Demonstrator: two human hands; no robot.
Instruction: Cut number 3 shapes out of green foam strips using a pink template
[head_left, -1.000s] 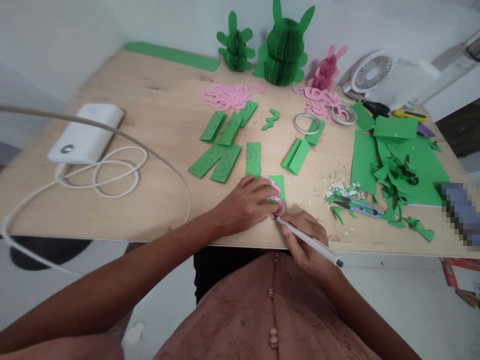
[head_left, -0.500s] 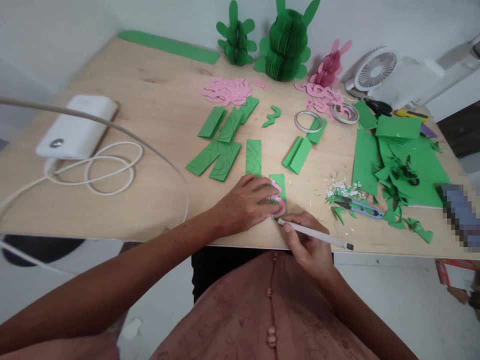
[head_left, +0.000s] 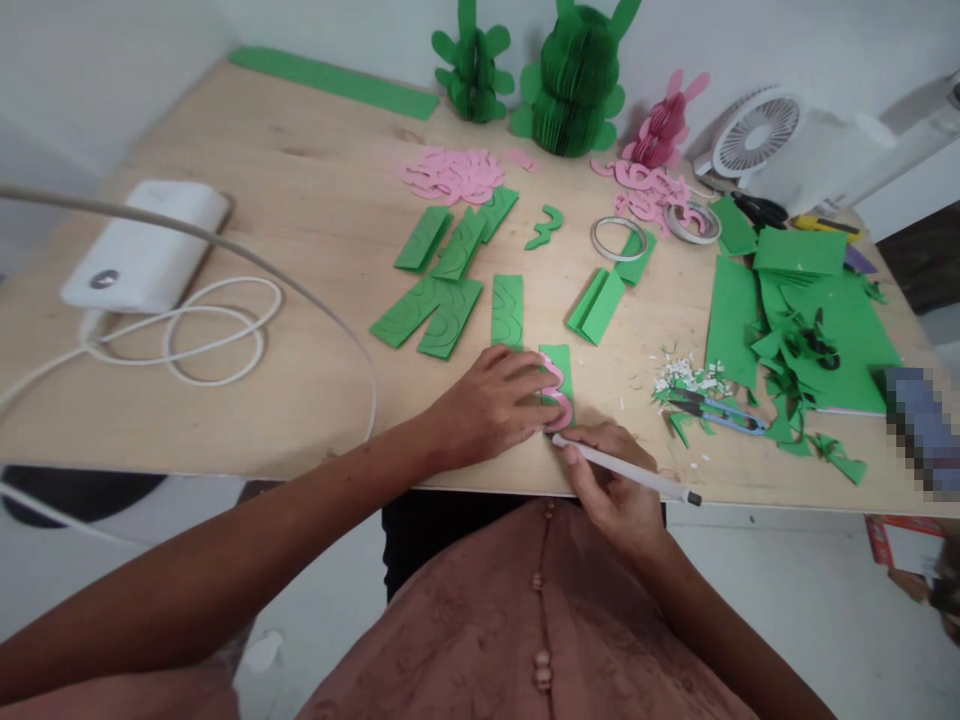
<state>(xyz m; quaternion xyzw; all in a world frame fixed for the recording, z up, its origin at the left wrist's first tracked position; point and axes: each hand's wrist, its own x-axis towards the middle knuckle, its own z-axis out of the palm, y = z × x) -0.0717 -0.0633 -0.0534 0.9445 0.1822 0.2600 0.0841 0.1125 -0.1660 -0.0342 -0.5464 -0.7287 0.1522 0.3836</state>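
Note:
My left hand (head_left: 499, 405) lies over a green paper strip (head_left: 564, 375), its fingers spread and pressing a pink curvy paper cutout (head_left: 559, 412) onto it. Part of the cutout is hidden beneath the fingertips. Closed around a white pen (head_left: 630, 470) with a dark end, my right hand (head_left: 616, 490) rests at the table's front edge. The pen's tip meets the bottom of the strip, just below the cutout. Just beyond my left hand lies another green strip (head_left: 507, 310) with curved lines drawn on it.
More green strips (head_left: 450, 318), a pink cutout pile (head_left: 454, 178) and a tape ring (head_left: 619, 240) lie further back. To the right are blue-handled snips (head_left: 716, 412) among paper scraps. A white power bank (head_left: 146, 250) with a cable stands left. Paper figures (head_left: 576, 90) and a fan (head_left: 757, 130) line the wall.
The view has shifted slightly. Both hands keep almost the same pose, and the pen's tip stays near the cutout's lower end, with only a tiny shift.

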